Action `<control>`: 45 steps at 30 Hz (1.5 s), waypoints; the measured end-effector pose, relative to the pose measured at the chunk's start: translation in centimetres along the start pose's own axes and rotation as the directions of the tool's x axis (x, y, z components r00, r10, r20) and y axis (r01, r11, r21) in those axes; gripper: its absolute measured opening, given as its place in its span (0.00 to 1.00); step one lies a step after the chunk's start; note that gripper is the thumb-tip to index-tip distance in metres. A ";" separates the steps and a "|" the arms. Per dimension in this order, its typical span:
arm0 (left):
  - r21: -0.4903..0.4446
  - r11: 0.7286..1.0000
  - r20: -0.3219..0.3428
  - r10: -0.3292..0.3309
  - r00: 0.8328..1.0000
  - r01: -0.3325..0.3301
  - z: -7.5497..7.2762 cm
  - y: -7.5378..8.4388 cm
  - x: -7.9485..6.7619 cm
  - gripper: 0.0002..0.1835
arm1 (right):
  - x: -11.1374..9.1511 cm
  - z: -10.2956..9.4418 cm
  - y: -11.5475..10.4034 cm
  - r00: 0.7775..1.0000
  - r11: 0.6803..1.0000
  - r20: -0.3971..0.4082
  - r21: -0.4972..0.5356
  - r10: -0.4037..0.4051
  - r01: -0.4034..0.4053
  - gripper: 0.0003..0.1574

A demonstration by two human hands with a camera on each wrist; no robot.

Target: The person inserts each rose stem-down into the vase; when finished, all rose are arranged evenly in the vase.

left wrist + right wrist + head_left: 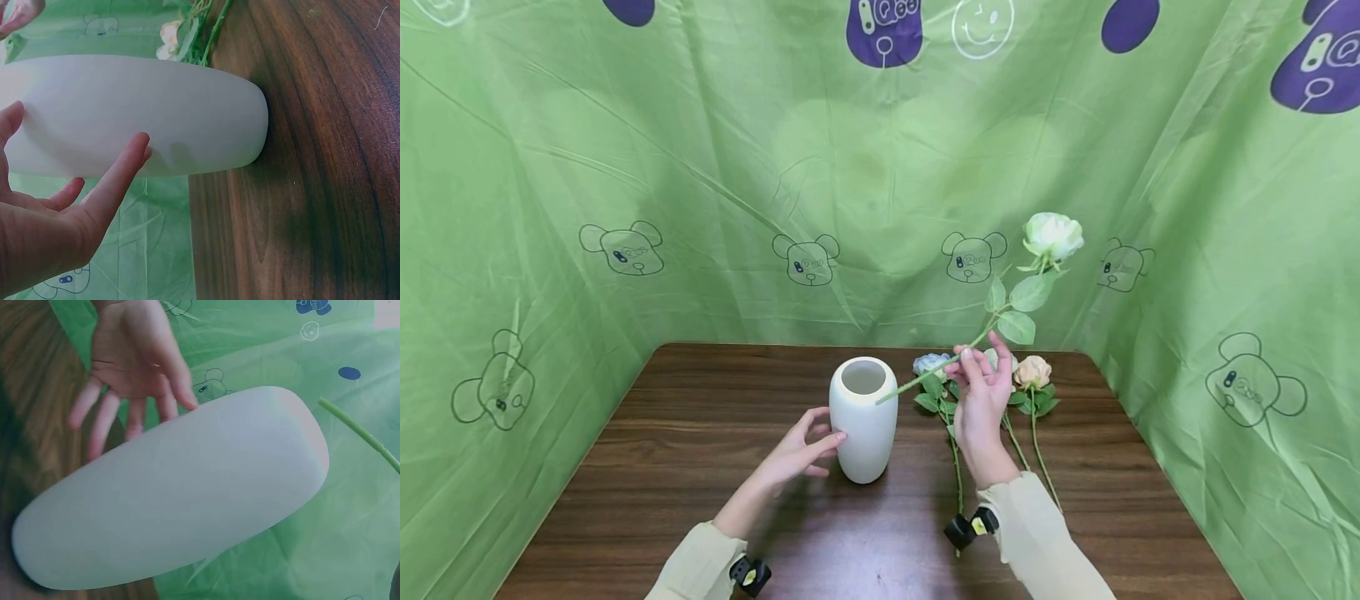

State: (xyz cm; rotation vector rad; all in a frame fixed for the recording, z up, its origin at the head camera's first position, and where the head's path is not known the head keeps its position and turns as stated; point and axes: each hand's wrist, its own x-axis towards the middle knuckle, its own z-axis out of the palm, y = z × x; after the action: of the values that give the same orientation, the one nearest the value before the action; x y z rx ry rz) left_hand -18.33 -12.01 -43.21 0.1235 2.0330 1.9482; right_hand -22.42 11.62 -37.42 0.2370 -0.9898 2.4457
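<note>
An upright white vase (867,437) stands near the table's middle. My left hand (797,452) rests at its left side, fingers loosely spread; in the left wrist view the thumb and fingers lie along the vase wall (156,119) without curling round it. My right hand (981,412), right of the vase, pinches the green stem of a white rose (1054,236) between thumb and fingers. The bloom tilts up to the right. The stem's lower end is in front of the vase's rim in the head view; the right wrist view has that stem end (359,430) apart from the vase's top.
Several more artificial flowers lie on the wooden table (700,433) to the right: a blue one (931,364), a peach one (1033,372) and a pale one partly hidden behind my right hand. Green printed cloth (715,208) encloses the table at the back and sides.
</note>
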 end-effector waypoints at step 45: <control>-0.002 1.000 0.027 0.009 1.000 -0.009 -0.1 -0.1 0.1 0.31 | -1.2 0.9 3.9 0.633 0.437 0.772 -0.591 0.063 0.678 0.14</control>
State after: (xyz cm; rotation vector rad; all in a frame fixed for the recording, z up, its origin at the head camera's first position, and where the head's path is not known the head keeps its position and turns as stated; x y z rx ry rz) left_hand -18.42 -12.12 -43.30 0.1577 2.0174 1.9433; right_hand -23.34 8.14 -39.58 0.9637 -2.1231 1.1294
